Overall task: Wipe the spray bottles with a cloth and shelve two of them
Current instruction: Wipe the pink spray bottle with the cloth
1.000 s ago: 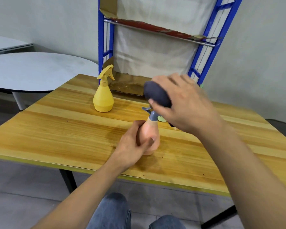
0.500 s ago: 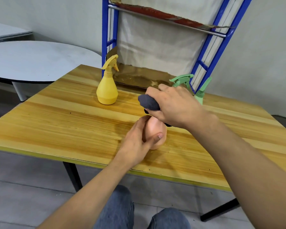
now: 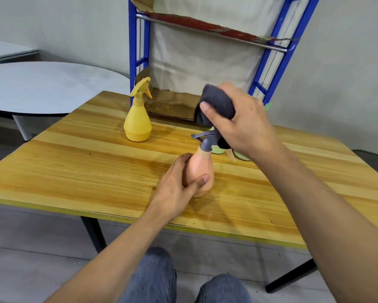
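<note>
Desk [image 3: 74,171]: glossy striped wood planks with a yellow front edge; broad bare board lies left of the left hand.
Shelf [image 3: 132,62]: blue metal frame with cardboard-lined tiers, behind the right hand.
Right hand [image 3: 247,125]: clutches a bunched dark grey cloth [image 3: 218,106] just above the grey trigger head.
Left hand [image 3: 175,191]: wrapped round the pear-shaped belly of the one peach bottle [image 3: 202,169], upright near the front edge.
Others: one yellow bottle [image 3: 137,125] well left of the right hand; two green bottles [image 3: 217,149] half hidden behind it.
</note>
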`<state>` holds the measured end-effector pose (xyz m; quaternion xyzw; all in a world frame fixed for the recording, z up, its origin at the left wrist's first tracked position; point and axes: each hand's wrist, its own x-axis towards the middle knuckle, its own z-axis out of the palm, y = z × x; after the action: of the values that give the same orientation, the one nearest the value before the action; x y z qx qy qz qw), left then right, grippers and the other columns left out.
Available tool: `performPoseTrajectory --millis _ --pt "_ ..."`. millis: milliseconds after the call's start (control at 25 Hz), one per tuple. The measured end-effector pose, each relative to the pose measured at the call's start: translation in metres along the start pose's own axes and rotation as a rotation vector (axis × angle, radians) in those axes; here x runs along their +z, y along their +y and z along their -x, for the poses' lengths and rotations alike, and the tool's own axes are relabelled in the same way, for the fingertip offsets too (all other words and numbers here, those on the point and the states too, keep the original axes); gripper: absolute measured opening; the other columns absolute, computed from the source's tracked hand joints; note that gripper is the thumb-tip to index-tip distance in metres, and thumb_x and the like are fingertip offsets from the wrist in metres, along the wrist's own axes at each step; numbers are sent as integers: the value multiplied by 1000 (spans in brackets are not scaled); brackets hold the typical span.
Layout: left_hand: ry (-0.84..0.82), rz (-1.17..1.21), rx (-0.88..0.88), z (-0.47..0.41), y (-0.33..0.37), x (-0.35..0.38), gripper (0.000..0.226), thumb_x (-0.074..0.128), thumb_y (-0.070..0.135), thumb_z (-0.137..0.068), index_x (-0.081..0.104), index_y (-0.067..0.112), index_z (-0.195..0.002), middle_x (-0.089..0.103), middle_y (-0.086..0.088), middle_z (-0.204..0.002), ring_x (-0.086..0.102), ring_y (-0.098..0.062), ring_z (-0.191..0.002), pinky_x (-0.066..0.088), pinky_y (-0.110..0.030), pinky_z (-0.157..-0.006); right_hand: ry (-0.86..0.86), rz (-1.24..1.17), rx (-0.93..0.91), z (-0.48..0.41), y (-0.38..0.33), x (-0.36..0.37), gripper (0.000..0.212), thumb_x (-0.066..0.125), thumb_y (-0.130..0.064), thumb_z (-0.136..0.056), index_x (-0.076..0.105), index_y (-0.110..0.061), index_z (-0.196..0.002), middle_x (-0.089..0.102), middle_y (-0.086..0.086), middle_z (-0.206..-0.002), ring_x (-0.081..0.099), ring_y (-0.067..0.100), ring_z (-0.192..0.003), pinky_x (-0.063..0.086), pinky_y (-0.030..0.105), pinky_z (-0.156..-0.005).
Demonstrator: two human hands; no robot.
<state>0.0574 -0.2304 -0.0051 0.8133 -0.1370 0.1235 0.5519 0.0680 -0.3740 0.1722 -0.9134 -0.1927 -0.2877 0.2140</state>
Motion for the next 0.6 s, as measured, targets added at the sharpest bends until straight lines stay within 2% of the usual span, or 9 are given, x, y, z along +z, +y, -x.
performPoseTrajectory --millis 80,160,240,400,520,600 --pt "-1 -5 -2 0 -1 1 71 68 60 -83 44 31 -143 60 9 -129 56 -12 -115 46 -31 -96 -207 161 -56 1 8 -13 37 52 -64 -92 51 -36 -116 60 -3 -100 58 19 -87 52 42 -78" --pt "1 -3 -9 0 2 4 68 73 52 -86 44 29 -144 57 12 -127 54 -8 -114 42 -24 -93 -416 240 -118 8 10 -16 41 59 -62 -88 46 -40 -120 58 -5 -106 58 20 -94 51 42 -83" --pt "13 3 -11 -1 2 4 65 74 46 -88 45 28 -143 57 12 -125 53 -6 -111 41 -21 -91 -456 259 -147 9 10 -8 44 66 -54 -87 44 -39 -122 55 -3 -108 58 24 -96 50 44 -86" --pt "5 19 -17 -1 1 3 62 74 48 -89 45 31 -142 61 9 -128 57 -10 -114 48 -33 -98 -303 168 -132 12 12 5 32 66 -46 -91 50 -33 -115 55 -1 -101 58 22 -90 48 39 -79" --pt "7 32 -3 3 1 4 62 73 51 -87 46 33 -140 60 10 -127 57 -11 -114 50 -39 -98 -118 -307 108 20 19 7 24 71 -38 -90 59 -25 -107 67 -4 -91 65 17 -84 55 39 -72" --pt "7 46 -14 3 2 5 64 71 54 -84 47 33 -140 61 10 -127 58 -12 -114 50 -40 -98 47 -639 253 21 23 4 20 72 -24 -91 63 -16 -107 72 -1 -92 70 16 -87 57 38 -75"
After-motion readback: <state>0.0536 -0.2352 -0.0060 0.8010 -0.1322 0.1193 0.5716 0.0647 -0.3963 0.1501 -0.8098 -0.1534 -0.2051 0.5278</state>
